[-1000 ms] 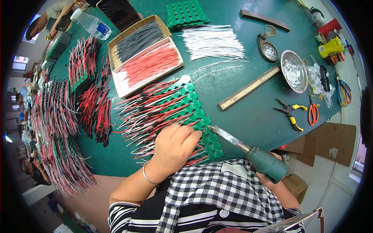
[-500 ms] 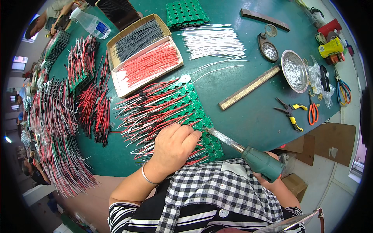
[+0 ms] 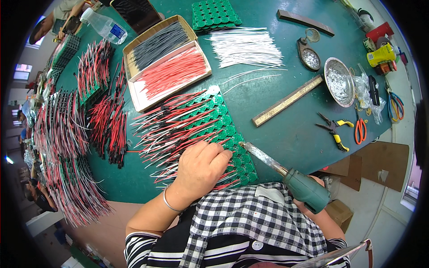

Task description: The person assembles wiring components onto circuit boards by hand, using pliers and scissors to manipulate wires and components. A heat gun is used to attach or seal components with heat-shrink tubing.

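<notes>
My left hand [image 3: 203,166] rests over a green circuit board panel [image 3: 230,130] made of round discs, its fingers curled and pinched near the panel's right part. What the fingertips hold is hidden. Rows of red, black and white wires [image 3: 172,120] fan out leftward from the panel. My right hand [image 3: 307,209], mostly hidden behind the handle, grips a soldering iron [image 3: 306,190] with a green body and a silvery shaft. The iron's tip is near the panel's right edge, close to my left fingers.
A tray of red and black wires [image 3: 209,71] lies beyond the panel, beside a white wire pile [image 3: 246,47]. Wired boards [image 3: 62,129] stack at left. At right are a metal bar [image 3: 286,100], a metal bowl [image 3: 338,82], pliers [image 3: 333,129] and scissors [image 3: 359,129].
The soldering iron has shifted slightly right and its tip has moved away from my left fingertips, a little farther from me. My left hand has hardly moved.
</notes>
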Available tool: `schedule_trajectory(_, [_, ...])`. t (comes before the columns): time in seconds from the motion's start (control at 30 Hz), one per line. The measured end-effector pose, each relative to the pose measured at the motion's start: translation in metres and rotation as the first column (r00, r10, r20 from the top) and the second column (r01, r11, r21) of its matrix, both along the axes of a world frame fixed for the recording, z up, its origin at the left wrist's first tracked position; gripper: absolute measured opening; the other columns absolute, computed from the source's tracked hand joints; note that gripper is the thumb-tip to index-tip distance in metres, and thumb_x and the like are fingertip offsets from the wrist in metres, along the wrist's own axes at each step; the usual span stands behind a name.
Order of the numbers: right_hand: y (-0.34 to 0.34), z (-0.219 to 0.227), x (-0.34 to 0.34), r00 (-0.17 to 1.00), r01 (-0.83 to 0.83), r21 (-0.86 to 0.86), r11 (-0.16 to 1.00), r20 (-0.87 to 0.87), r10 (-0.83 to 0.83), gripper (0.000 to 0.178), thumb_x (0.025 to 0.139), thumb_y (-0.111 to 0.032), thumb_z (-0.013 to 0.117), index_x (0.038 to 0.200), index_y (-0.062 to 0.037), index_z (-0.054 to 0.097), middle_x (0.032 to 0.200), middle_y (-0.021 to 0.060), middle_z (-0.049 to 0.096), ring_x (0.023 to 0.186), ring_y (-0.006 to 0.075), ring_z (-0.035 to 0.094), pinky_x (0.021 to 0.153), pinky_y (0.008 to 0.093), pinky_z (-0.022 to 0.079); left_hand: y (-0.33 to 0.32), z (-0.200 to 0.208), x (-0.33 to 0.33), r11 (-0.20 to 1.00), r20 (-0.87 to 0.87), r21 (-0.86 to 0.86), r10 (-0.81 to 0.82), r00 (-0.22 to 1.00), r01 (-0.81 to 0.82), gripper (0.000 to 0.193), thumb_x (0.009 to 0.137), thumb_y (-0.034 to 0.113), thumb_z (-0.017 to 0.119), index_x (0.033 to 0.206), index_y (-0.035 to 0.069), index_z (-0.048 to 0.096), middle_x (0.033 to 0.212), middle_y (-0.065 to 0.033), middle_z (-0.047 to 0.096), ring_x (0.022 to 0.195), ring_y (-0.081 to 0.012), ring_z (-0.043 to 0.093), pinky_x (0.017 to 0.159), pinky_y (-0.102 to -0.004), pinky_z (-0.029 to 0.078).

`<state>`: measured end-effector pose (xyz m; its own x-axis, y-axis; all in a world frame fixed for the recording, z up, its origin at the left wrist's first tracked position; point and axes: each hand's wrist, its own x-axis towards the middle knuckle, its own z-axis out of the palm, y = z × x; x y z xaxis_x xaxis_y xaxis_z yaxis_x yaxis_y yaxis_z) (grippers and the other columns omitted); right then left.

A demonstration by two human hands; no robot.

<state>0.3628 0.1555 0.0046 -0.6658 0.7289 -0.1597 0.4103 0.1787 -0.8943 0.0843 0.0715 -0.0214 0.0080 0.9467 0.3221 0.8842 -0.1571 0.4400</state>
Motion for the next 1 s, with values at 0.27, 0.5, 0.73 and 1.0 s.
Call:
schedule_trajectory(0.27, [0.008, -0.003, 0.006, 0.971, -0.229, 0.274, 0.934, -0.003, 0.239, 0.03, 0.071, -0.012, 0.069, 0.099, -0.0007, 0.063, 0.093, 0.0143, 0.065, 0.083, 0.0282, 0.065, 0.076, 0.0348, 0.051, -0.001, 0.001, 0.001, 0.999, 0.02, 0.013, 0.044, 0.999, -0.044, 0.025, 0.059, 0.004, 0.069, 0.083, 0.008, 0.064, 0.076, -0.0033, 0.056, 0.065, -0.0213, 0.053, 0.057, -0.0328, 0.042])
schedule_trajectory(0.5, [0.007, -0.002, 0.003, 0.97, -0.235, 0.345, 0.909, 0.02, 0.243, 0.027, 0.068, -0.01, 0.071, 0.093, -0.001, 0.064, 0.092, 0.0147, 0.064, 0.081, 0.0297, 0.064, 0.073, 0.0357, 0.051, -0.002, 0.0, 0.0, 0.998, 0.013, -0.017, 0.053, 0.998, -0.053, 0.025, 0.059, 0.004, 0.068, 0.083, 0.009, 0.064, 0.076, -0.0033, 0.057, 0.067, -0.0211, 0.054, 0.059, -0.033, 0.043])
schedule_trajectory(0.73, [0.009, 0.001, 0.001, 0.965, -0.263, 0.381, 0.887, 0.083, 0.25, 0.024, 0.071, -0.012, 0.069, 0.093, -0.0034, 0.065, 0.091, 0.0132, 0.065, 0.081, 0.0294, 0.064, 0.073, 0.0356, 0.05, -0.001, 0.0, 0.0, 0.999, 0.016, -0.028, 0.045, 0.999, -0.044, 0.025, 0.059, 0.004, 0.068, 0.084, 0.008, 0.064, 0.077, -0.0033, 0.057, 0.068, -0.0211, 0.055, 0.06, -0.0329, 0.044])
schedule_trajectory(1.0, [-0.001, -0.014, 0.024, 0.988, -0.156, 0.353, 0.922, 0.055, 0.146, 0.02, 0.076, -0.012, 0.063, 0.094, -0.0052, 0.067, 0.094, 0.0104, 0.066, 0.083, 0.029, 0.062, 0.076, 0.0358, 0.048, -0.001, -0.002, 0.0, 0.999, 0.005, 0.009, 0.045, 0.999, -0.045, 0.024, 0.06, 0.004, 0.068, 0.083, 0.008, 0.063, 0.076, -0.0034, 0.056, 0.066, -0.0212, 0.054, 0.059, -0.0333, 0.043])
